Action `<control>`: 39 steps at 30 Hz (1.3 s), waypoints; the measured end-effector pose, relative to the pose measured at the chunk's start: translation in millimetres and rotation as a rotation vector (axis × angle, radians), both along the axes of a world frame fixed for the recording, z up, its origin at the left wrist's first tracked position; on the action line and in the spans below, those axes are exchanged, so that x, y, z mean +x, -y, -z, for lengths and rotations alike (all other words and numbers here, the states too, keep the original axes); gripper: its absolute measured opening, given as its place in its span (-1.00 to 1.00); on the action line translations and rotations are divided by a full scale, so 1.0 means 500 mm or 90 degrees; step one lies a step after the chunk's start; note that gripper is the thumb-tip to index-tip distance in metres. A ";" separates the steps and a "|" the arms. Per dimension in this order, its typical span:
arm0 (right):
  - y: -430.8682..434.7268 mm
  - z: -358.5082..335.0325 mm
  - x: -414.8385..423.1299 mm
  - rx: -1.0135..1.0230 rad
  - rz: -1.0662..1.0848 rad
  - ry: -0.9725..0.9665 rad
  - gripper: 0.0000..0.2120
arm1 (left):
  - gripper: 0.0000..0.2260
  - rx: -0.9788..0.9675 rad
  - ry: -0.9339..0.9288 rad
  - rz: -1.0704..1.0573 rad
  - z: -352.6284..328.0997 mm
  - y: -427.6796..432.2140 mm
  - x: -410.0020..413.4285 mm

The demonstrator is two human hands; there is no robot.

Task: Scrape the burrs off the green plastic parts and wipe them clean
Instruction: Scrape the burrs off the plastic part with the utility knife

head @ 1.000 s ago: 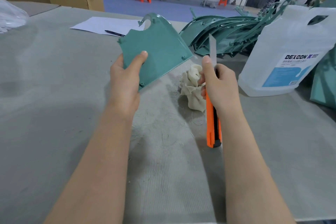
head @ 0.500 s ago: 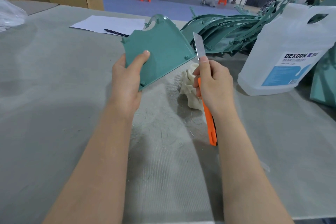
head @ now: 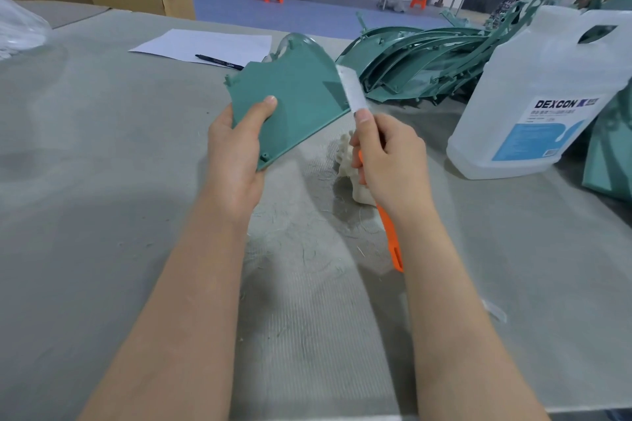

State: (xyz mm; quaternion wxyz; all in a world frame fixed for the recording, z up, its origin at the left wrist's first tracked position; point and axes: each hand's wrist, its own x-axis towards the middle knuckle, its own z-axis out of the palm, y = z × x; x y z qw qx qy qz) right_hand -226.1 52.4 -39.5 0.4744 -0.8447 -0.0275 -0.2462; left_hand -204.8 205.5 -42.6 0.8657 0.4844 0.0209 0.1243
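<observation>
- Left hand [head: 236,150] grips the green part [head: 290,102], thumb across its face, presenting the far edge.
- Right hand [head: 386,157] fingers wrap the orange knife [head: 390,236]; blade lies along that edge beyond the fingertips, apparently for scraping.

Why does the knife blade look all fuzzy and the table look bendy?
In the head view, the blade is smeared by motion blur against the green plastic part, while the left hand and right hand look sharp; the wide-angle lens curves the table, and soft arm shadows fall on it.
</observation>
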 end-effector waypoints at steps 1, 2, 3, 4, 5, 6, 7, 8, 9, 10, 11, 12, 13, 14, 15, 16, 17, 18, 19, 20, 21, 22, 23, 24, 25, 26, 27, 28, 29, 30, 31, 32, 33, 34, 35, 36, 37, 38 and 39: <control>0.006 -0.002 0.001 0.020 0.017 0.005 -0.60 | -0.88 -0.009 0.000 0.003 0.000 -0.001 -0.001; 0.012 -0.005 0.002 0.044 0.034 0.009 -0.59 | -0.88 -0.015 0.001 0.007 0.000 -0.001 -0.003; 0.018 -0.007 0.002 0.064 0.050 0.011 -0.59 | -0.88 -0.017 0.001 0.010 0.000 -0.001 -0.004; 0.023 -0.008 0.002 0.080 0.060 0.009 -0.59 | -0.88 -0.013 0.002 0.012 0.000 -0.001 -0.005; 0.024 -0.009 0.002 0.091 0.066 0.006 -0.59 | -0.88 -0.008 0.003 0.014 -0.001 -0.001 -0.006; 0.025 -0.010 0.002 0.094 0.068 0.003 -0.58 | -0.88 -0.004 0.005 0.016 -0.002 0.000 -0.007; 0.024 -0.010 0.001 0.089 0.068 0.001 -0.57 | -0.88 -0.003 0.005 0.019 -0.003 0.001 -0.008; 0.022 -0.010 0.001 0.083 0.065 0.000 -0.57 | -0.88 -0.003 0.004 0.021 -0.005 0.001 -0.009; 0.020 -0.010 0.000 0.078 0.060 0.000 -0.56 | -0.89 -0.004 0.003 0.023 -0.006 0.001 -0.010; 0.018 -0.010 0.000 0.074 0.054 0.000 -0.56 | -0.89 -0.005 0.002 0.025 -0.006 0.000 -0.011; 0.016 -0.010 -0.001 0.071 0.049 0.000 -0.57 | -0.89 -0.005 0.001 0.027 -0.007 0.001 -0.011; 0.015 -0.010 -0.001 0.071 0.044 0.000 -0.58 | -0.89 -0.005 0.001 0.030 -0.007 0.001 -0.012; 0.014 -0.009 -0.001 0.073 0.039 0.001 -0.59 | -0.89 -0.005 0.000 0.033 -0.007 0.002 -0.012; 0.014 -0.009 -0.001 0.074 0.035 0.002 -0.59 | -0.89 -0.006 -0.002 0.035 -0.008 0.002 -0.012; 0.014 -0.009 -0.001 0.074 0.032 0.003 -0.59 | -0.89 -0.007 -0.005 0.037 -0.008 0.003 -0.012; 0.013 -0.009 -0.001 0.074 0.030 0.004 -0.59 | -0.89 -0.008 -0.007 0.038 -0.008 0.003 -0.013; 0.013 -0.010 -0.001 0.074 0.029 0.005 -0.59 | -0.90 -0.008 -0.009 0.041 -0.008 0.003 -0.013; 0.013 -0.010 -0.002 0.075 0.027 0.006 -0.58 | -0.90 -0.007 -0.010 0.043 -0.008 0.003 -0.013; 0.013 -0.011 -0.002 0.077 0.024 0.006 -0.58 | -0.90 -0.007 -0.011 0.045 -0.008 0.003 -0.014; 0.013 -0.011 -0.002 0.083 0.019 0.007 -0.58 | -0.90 -0.009 -0.012 0.046 -0.008 0.002 -0.014; 0.012 -0.011 -0.003 0.093 0.013 0.007 -0.58 | -0.91 -0.012 -0.013 0.047 -0.008 0.002 -0.013; 0.012 -0.011 -0.003 0.104 0.008 0.007 -0.58 | -0.91 -0.015 -0.015 0.049 -0.008 0.002 -0.013; 0.012 -0.011 -0.003 0.116 0.003 0.006 -0.58 | -0.91 -0.018 -0.018 0.052 -0.008 0.002 -0.013; 0.011 -0.011 -0.004 0.127 -0.003 0.004 -0.59 | -0.92 -0.021 -0.023 0.055 -0.008 0.003 -0.013; 0.011 -0.011 -0.004 0.140 -0.009 0.001 -0.59 | -0.92 -0.024 -0.028 0.059 -0.008 0.003 -0.013; 0.011 -0.011 -0.005 0.150 -0.016 -0.001 -0.59 | -0.93 -0.025 -0.033 0.062 -0.008 0.004 -0.013; 0.011 -0.012 -0.005 0.155 -0.024 -0.001 -0.58 | -0.93 -0.026 -0.037 0.064 -0.007 0.005 -0.013; 0.011 -0.012 -0.006 0.156 -0.032 0.001 -0.56 | -0.93 -0.026 -0.039 0.065 -0.007 0.004 -0.013; 0.012 -0.013 -0.006 0.154 -0.039 0.003 -0.53 | -0.93 -0.027 -0.040 0.067 -0.007 0.004 -0.013; 0.011 -0.013 -0.007 0.152 -0.044 0.006 -0.50 | -0.93 -0.026 -0.039 0.069 -0.007 0.003 -0.013; 0.011 -0.013 -0.007 0.152 -0.048 0.009 -0.49 | -0.93 -0.025 -0.037 0.071 -0.007 0.002 -0.013; 0.011 -0.014 -0.007 0.154 -0.050 0.011 -0.48 | -0.93 -0.023 -0.036 0.073 -0.007 0.002 -0.012; 0.011 -0.014 -0.007 0.158 -0.051 0.011 -0.47 | -0.93 -0.021 -0.036 0.074 -0.007 0.001 -0.012; 0.010 -0.014 -0.006 0.161 -0.050 0.011 -0.46 | -0.93 -0.019 -0.036 0.074 -0.006 0.001 -0.012; 0.010 -0.014 -0.005 0.162 -0.048 0.011 -0.46 | -0.93 -0.017 -0.035 0.075 -0.006 0.001 -0.011; 0.010 -0.014 -0.005 0.166 -0.047 0.011 -0.45 | -0.93 -0.016 -0.032 0.076 -0.006 0.001 -0.010; 0.010 -0.015 -0.004 0.173 -0.048 0.009 -0.45 | -0.93 -0.015 -0.030 0.077 -0.006 0.001 -0.010; 0.011 -0.015 -0.004 0.183 -0.050 0.007 -0.45 | -0.92 -0.015 -0.028 0.079 -0.006 0.000 -0.009; 0.011 -0.016 -0.005 0.192 -0.054 0.004 -0.46 | -0.92 -0.015 -0.026 0.080 -0.005 0.000 -0.009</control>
